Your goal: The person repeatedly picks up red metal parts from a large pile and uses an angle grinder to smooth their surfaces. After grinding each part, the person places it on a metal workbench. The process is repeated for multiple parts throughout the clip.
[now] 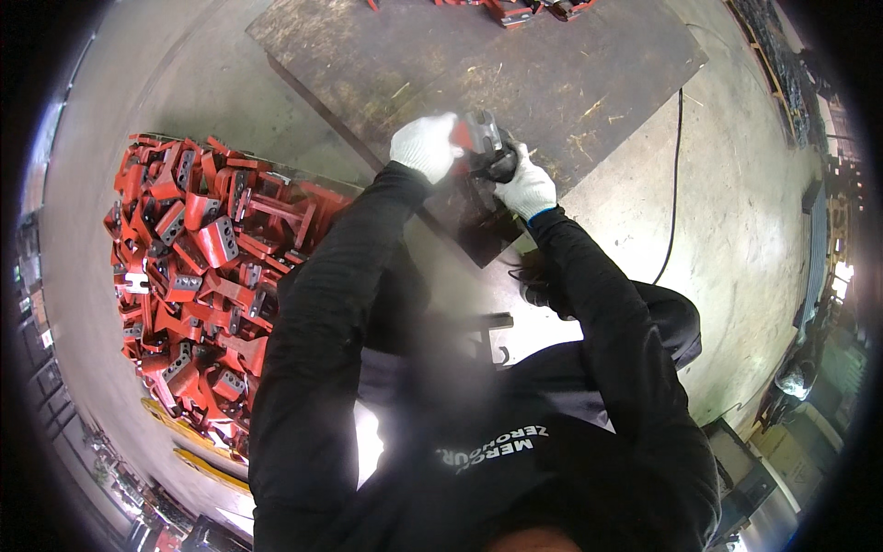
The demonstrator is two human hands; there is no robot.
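Note:
Over the near corner of a dark metal table (561,87), both my hands are raised in white gloves. My left hand (425,147) is closed on a red metal bracket (464,137), which is blurred and has a grey metal part beside it. My right hand (528,189) is wrapped round a dark, rounded object (502,166), pressed close against the bracket's right side. Its exact kind is hidden by the glove and blur. Whether the two things touch I cannot tell.
To my left, a large heap of red metal brackets (216,244) with grey drilled blocks fills a low container. More red brackets (510,11) lie at the table's far edge. A black cable (676,193) runs across the floor on the right. A dark metal bar (487,322) shows near my lap.

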